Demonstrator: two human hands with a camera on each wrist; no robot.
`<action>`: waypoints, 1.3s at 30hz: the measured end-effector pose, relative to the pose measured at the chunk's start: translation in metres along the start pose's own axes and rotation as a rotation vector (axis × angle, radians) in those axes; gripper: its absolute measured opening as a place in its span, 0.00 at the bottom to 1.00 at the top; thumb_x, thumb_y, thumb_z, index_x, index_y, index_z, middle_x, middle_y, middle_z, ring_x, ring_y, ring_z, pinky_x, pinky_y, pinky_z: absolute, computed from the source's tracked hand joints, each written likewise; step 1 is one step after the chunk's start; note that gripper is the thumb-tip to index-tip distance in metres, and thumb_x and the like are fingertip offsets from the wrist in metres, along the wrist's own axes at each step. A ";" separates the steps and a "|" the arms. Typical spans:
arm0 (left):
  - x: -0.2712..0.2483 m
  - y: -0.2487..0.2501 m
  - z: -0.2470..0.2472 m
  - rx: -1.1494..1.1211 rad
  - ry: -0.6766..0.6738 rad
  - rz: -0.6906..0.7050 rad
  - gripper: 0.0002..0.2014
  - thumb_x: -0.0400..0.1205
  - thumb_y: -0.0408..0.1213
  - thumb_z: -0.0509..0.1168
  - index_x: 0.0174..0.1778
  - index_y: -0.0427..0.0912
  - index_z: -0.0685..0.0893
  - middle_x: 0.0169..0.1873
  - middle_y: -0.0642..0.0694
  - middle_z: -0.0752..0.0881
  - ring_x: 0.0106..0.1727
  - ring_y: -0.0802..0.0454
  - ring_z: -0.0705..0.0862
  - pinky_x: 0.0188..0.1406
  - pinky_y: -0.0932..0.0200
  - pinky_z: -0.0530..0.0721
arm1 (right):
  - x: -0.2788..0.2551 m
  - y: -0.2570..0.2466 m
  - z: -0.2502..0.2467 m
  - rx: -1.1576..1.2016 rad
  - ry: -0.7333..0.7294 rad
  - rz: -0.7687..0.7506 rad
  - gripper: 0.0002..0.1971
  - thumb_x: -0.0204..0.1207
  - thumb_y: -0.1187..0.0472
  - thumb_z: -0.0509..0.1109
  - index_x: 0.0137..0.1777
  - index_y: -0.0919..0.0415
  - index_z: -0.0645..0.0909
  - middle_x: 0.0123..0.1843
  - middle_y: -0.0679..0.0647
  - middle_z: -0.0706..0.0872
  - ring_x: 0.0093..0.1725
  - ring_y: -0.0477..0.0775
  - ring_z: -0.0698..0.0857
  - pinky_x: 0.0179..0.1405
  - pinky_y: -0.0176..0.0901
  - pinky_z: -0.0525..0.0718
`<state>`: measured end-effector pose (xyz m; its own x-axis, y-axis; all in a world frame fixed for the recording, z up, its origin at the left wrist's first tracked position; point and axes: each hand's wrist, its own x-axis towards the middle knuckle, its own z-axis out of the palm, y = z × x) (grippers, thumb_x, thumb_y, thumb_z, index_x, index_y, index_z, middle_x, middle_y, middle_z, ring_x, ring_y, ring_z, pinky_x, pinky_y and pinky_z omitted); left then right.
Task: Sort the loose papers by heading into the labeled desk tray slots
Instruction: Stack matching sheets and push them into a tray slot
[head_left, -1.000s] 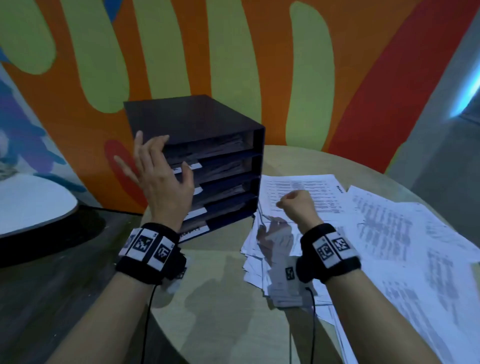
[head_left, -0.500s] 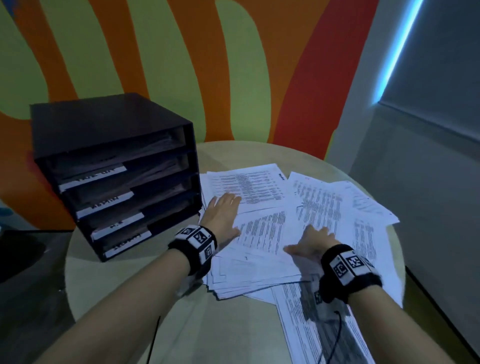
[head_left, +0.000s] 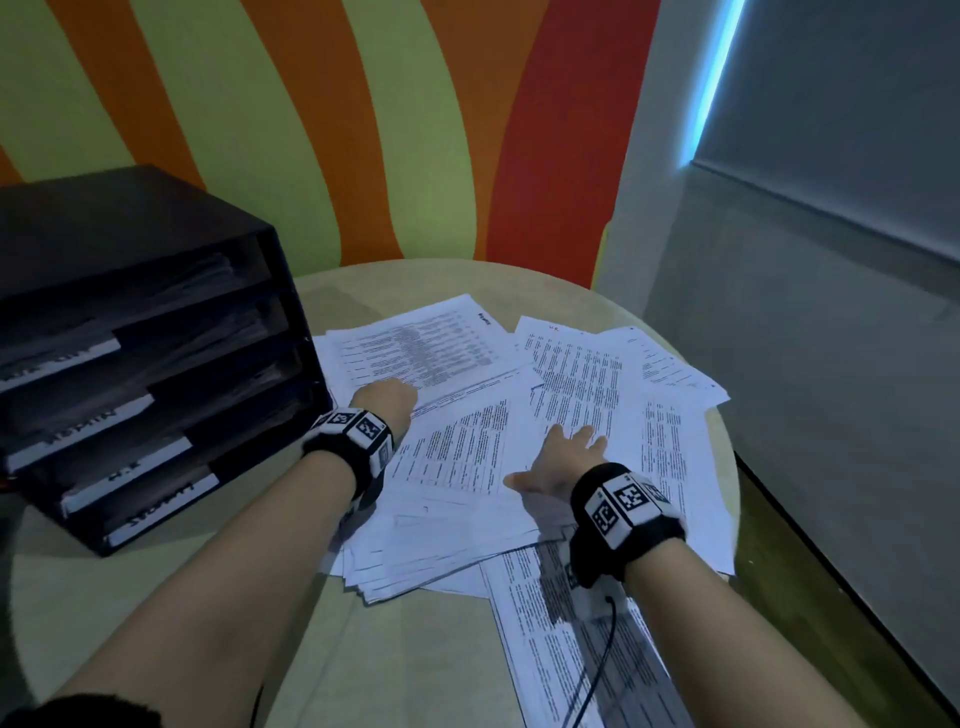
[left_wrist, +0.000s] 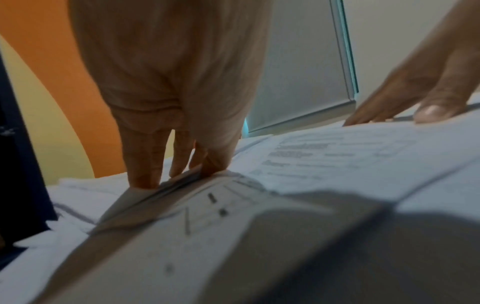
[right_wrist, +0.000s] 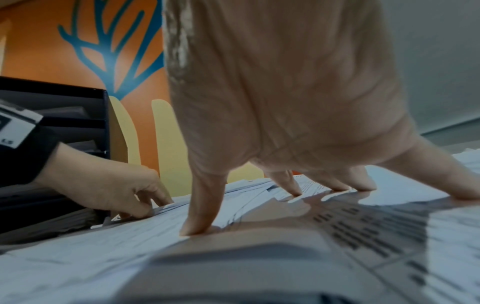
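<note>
Loose printed papers (head_left: 457, 457) lie fanned over a round table, right of a black desk tray (head_left: 156, 228) with white labeled slot fronts (head_left: 78, 428). My left hand (head_left: 387, 402) sits at the pile's left side beside the tray. In the left wrist view its thumb and fingers (left_wrist: 145, 164) pinch the lifted edges of a few sheets (left_wrist: 166, 188). My right hand (head_left: 563, 460) lies flat on the pile with fingers spread. Its fingertips (right_wrist: 194, 228) press the top sheets (right_wrist: 337, 226). The tray slots hold papers.
The pale round table (head_left: 395, 649) shows bare wood in front of the pile. A striped orange, green and red wall (head_left: 363, 130) stands behind it. A grey wall and floor (head_left: 805, 364) lie to the right. A cable (head_left: 597, 649) trails from my right wristband.
My left hand came down from in front of the tray onto the papers and now curls onto the sheet edges. The right hand opened flat and slid right. The view swung right.
</note>
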<state>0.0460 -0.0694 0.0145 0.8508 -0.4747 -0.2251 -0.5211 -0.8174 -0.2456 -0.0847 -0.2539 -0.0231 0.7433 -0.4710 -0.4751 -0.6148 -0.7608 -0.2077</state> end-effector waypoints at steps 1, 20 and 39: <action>-0.002 0.003 -0.002 0.059 -0.005 0.019 0.05 0.82 0.28 0.60 0.51 0.36 0.80 0.51 0.39 0.85 0.45 0.42 0.83 0.41 0.53 0.82 | 0.001 0.000 0.001 0.004 0.011 -0.002 0.61 0.66 0.29 0.71 0.86 0.58 0.40 0.85 0.68 0.37 0.83 0.74 0.38 0.76 0.79 0.56; -0.082 0.105 -0.030 -0.966 -0.137 0.593 0.10 0.82 0.40 0.70 0.46 0.35 0.88 0.36 0.47 0.89 0.34 0.58 0.86 0.39 0.57 0.85 | -0.013 0.044 -0.042 1.163 0.268 0.176 0.28 0.66 0.77 0.76 0.64 0.74 0.68 0.45 0.66 0.81 0.38 0.61 0.82 0.25 0.41 0.74; -0.040 0.032 -0.011 -1.685 0.083 0.004 0.06 0.85 0.36 0.63 0.48 0.39 0.83 0.40 0.50 0.85 0.43 0.47 0.81 0.50 0.45 0.86 | -0.021 0.064 -0.049 1.213 0.121 -0.083 0.16 0.62 0.71 0.82 0.48 0.73 0.81 0.48 0.69 0.89 0.52 0.72 0.88 0.48 0.55 0.82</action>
<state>-0.0046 -0.0802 0.0257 0.8794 -0.4473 -0.1628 0.0769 -0.2040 0.9760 -0.1263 -0.3149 0.0155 0.7720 -0.5284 -0.3533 -0.3634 0.0892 -0.9274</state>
